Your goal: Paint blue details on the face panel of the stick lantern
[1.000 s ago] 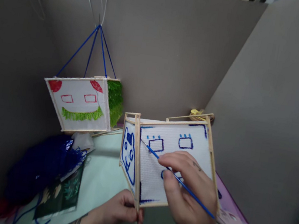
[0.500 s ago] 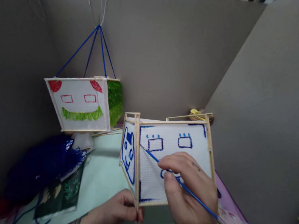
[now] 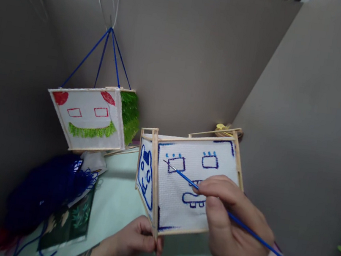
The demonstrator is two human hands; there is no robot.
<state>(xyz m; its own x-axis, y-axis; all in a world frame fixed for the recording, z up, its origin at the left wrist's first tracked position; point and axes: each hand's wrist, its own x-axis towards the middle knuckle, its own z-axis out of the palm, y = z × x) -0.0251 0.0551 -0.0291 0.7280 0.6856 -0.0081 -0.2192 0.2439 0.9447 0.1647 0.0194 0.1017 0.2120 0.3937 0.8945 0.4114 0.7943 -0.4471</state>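
My left hand (image 3: 141, 237) pinches the lower front corner of a box-shaped lantern (image 3: 174, 210) with a wooden stick frame and white textured panels. Its front panel carries a face in blue: two rectangular eyes with light-blue lashes, a toothed mouth and marked corners. A blue bear-like drawing covers its narrow left side. Between thumb and fingers, my right hand (image 3: 233, 223) grips a thin blue paintbrush (image 3: 257, 236). The brush tip lies over the panel by the left eye; whether it touches, I cannot tell. My fingers hide the panel's lower right part.
Another lantern (image 3: 94, 123), with red and green decoration, hangs by blue cords at the left. Below it lie a dark-blue bundle of strands (image 3: 42, 190) and a dark green printed packet (image 3: 70, 220). Grey panels (image 3: 181, 57) enclose the pale green tabletop (image 3: 112, 196).
My right hand has moved right with the paintbrush, and the tip has left the post at the panel's left edge. More of the drawn mouth shows. My left hand keeps its hold.
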